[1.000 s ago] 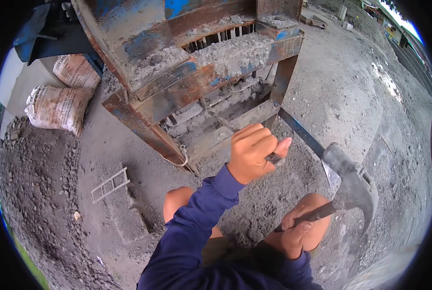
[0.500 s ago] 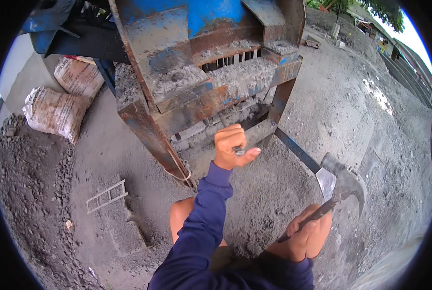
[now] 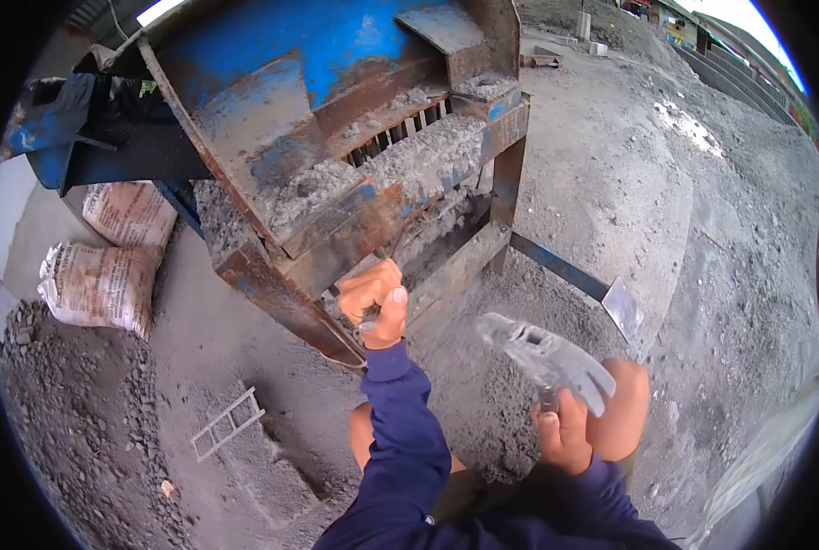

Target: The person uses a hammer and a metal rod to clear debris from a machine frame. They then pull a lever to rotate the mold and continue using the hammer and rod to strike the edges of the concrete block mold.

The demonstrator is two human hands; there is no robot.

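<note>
My left hand (image 3: 373, 301) is closed around a thin metal rod, mostly hidden by the fingers, at the lower front edge of a rusty blue machine (image 3: 400, 206). Wet grey grit cakes the ledge and slots of the machine. My right hand (image 3: 565, 431) grips a claw hammer (image 3: 547, 353) by its handle, close below the head. The hammer is held above my right knee, its head apart from the machine and from my left hand.
Two stained sacks (image 3: 102, 284) lean at the left. A small ladder-like metal frame (image 3: 228, 423) rests by a grit-covered block (image 3: 263, 477) at lower left. A blue metal bar (image 3: 560, 266) with a flat end plate (image 3: 623, 310) extends right from the machine's leg.
My left hand has shifted left and slightly down along the machine. The hammer has moved left, and its head has turned. The camera view has also shifted.
</note>
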